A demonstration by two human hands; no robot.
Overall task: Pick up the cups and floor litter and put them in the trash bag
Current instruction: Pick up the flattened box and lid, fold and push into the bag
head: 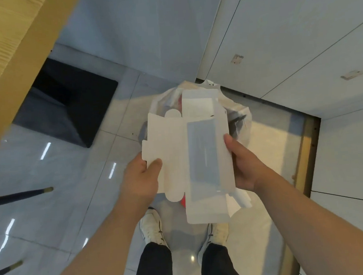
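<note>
A: Litter item?
B: Flattened white cardboard box point(186, 158), unfolded, flaps out, a translucent window panel on its right half. Held level, directly above the trash bag point(239, 114).
A: Hands?
B: Left hand point(142, 178) clamped on the box's lower left edge, thumb on top. Right hand point(240, 165) clamped on its right edge, thumb over the rim. Hands apart, box spanning between them.
A: Bag?
B: White plastic, on the tiled floor point(50, 178), mouth open; something red inside, contents otherwise unclear. Mostly hidden under the box.
A: Surroundings?
B: White sneakers point(151, 227) just below the bag. Dark pedestal base point(71, 106) to the left, wooden counter point(9, 52) above it. Two small scraps point(237, 58) on the pale panels to the right.
</note>
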